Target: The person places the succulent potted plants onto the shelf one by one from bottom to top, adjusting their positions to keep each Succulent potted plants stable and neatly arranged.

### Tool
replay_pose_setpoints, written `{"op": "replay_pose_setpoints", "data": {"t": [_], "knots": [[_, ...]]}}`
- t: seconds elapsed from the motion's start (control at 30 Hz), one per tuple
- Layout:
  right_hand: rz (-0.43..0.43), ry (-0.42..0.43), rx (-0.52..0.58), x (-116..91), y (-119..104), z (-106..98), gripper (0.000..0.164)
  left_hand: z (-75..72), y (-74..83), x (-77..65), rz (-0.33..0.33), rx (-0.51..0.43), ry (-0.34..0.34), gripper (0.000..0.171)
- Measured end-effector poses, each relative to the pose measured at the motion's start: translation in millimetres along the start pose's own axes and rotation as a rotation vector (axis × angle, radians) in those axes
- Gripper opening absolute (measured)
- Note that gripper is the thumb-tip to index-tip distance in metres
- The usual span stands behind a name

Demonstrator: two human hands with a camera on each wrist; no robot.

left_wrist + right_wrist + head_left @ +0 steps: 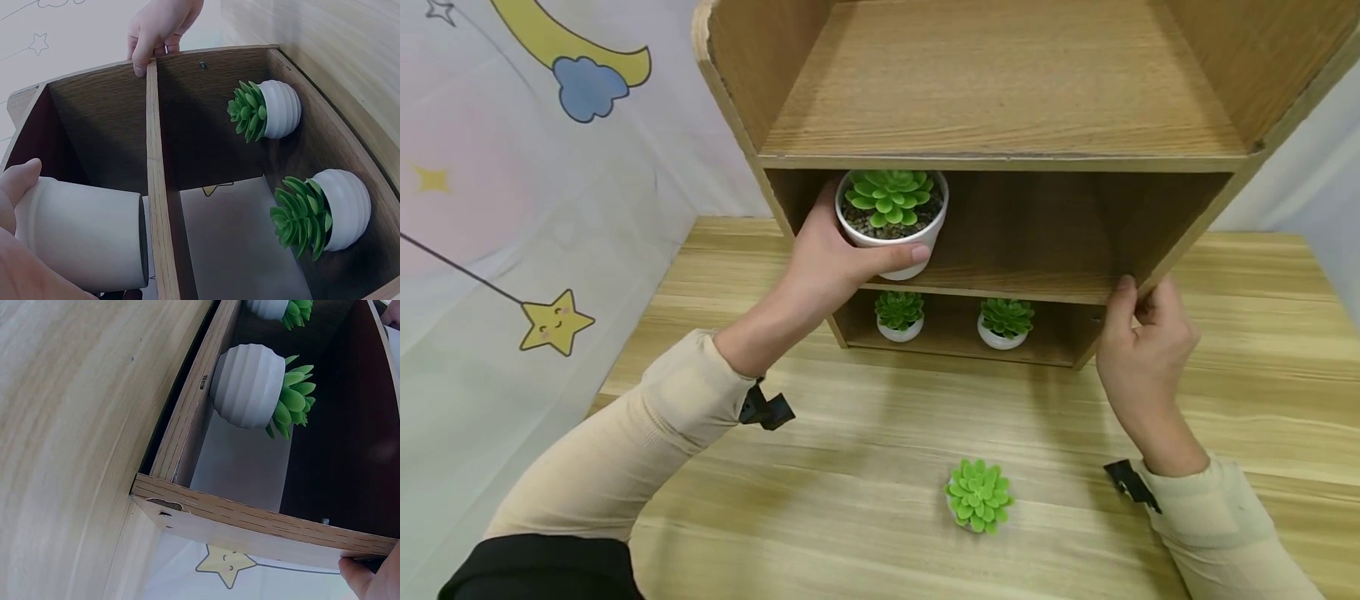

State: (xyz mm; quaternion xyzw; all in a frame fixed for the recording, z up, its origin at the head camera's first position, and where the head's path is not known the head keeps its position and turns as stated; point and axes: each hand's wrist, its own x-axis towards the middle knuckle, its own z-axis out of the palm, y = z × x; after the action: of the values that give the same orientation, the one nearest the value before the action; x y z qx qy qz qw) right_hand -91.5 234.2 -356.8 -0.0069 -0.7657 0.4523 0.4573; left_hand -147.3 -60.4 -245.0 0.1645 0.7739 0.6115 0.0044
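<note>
My left hand [827,260] grips a large white pot [927,240] holding a light green succulent [889,197], thumb across its front and fingers hidden behind its left side. The pot is at the left end of the middle compartment of a wooden shelf unit [1007,83]. In the left wrist view, the pot's base [142,240] faces the middle board's edge [154,125]. At the unit's right side, my right hand [1150,350] pinches the side panel between thumb and fingers, level with the middle board.
Two small potted succulents, a left one [899,312] and a right one [1007,318], stand in the bottom compartment in ribbed white pots. Another light green succulent [979,496] sits on the wood-grain table [820,483] in front. A cloth printed with stars [557,322] hangs at left.
</note>
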Motion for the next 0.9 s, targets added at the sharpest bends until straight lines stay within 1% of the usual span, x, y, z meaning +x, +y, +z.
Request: {"op": "replay_pose_setpoints", "data": {"t": [0.43, 0.6, 0.73, 0.9], "knots": [[0.007, 0.003, -0.005, 0.5, -1.9, 0.4, 0.021, 1.5, -0.1, 3.4, 0.011, 0.035, 0.001, 0.091], [0.003, 0.007, -0.001, 0.7, -1.8, 0.2, 0.021, 2.4, -2.6, 5.9, 0.006, 0.071, 0.009, 0.091], [0.005, 0.007, -0.002, 0.7, -2.6, 0.2, 0.021, 2.3, -4.7, 8.0, 0.012, 0.075, 0.018, 0.09], [0.005, -0.008, -0.002, 0.3, -3.7, -0.2, 0.022, 2.1, -6.5, 9.4, 0.001, 0.069, 0.017, 0.089]]}}
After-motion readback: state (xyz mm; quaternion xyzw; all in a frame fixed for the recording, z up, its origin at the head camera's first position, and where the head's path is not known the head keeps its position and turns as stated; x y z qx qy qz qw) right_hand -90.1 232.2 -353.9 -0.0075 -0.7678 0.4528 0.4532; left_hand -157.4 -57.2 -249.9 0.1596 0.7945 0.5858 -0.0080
